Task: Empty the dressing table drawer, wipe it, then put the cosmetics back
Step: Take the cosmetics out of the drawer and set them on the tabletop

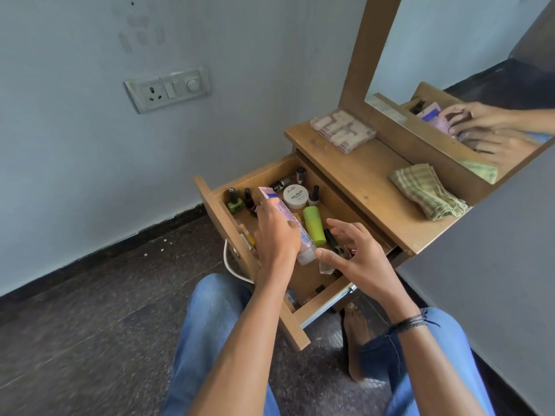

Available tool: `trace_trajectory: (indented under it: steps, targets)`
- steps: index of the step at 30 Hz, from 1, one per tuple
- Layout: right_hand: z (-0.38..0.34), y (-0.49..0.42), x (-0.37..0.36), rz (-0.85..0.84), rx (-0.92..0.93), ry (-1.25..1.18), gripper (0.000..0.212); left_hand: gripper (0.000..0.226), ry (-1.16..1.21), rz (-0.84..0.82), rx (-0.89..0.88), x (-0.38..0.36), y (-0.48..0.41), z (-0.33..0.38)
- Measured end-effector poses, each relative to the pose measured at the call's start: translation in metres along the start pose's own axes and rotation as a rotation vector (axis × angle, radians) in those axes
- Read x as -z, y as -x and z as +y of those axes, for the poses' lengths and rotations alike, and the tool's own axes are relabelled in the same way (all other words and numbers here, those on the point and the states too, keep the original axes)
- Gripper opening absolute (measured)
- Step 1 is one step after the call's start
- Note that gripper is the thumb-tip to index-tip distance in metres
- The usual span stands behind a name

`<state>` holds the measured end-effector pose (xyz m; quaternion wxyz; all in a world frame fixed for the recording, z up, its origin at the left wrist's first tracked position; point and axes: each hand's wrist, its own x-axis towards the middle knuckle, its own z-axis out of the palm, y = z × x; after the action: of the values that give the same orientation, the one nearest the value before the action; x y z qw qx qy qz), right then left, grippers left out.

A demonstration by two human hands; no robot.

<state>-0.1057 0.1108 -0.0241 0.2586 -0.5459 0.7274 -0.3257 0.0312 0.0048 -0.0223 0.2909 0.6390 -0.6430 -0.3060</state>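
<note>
The wooden drawer (322, 298) of the dressing table stands pulled open and holds several cosmetics. My left hand (276, 232) grips a pink tube (283, 213) with a clear cap, lifted above the drawer. Just right of the tube's cap, my right hand (354, 253) hovers over the drawer with fingers spread and relaxed, holding nothing. In the drawer lie a green bottle (314, 226), a white nail polish remover jar (295, 196), a green nail polish bottle (235, 202), several dark small bottles and a clear glass bottle (326, 267).
On the table top (369, 187) lie a folded green checked cloth (428, 192) and a clear box of small bottles (342, 130). A mirror (468, 70) stands behind. The wall has a switch plate (168, 88). My knees and bare foot (357, 340) are below the drawer.
</note>
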Motion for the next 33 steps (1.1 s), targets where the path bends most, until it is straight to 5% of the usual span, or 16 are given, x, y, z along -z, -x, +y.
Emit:
trace_trajectory:
  steps: [7,13,17,22,26,33]
  targets:
    - [-0.016,-0.014,-0.009,0.070,0.032,0.038,0.065,0.047,0.609,0.119,0.089,0.024,-0.008,0.002]
    - [-0.026,-0.026,-0.008,0.238,0.029,-0.344,0.064,0.048,1.123,-0.045,0.304,0.024,-0.008,0.009]
    - [-0.027,-0.032,0.003,0.312,0.088,-0.460,0.060,0.037,1.230,-0.182,0.362,0.025,-0.008,0.015]
    - [-0.047,-0.039,0.023,0.495,0.138,-0.491,0.046,0.038,0.809,-0.333,0.140,0.015,-0.007,0.009]
    - [-0.065,-0.045,0.032,0.497,0.188,-0.371,0.053,0.018,0.352,-0.230,-0.162,0.005,0.000,0.014]
    - [-0.062,-0.056,0.023,0.286,0.132,-0.260,0.083,0.025,0.402,-0.107,-0.188,0.012,0.000,0.017]
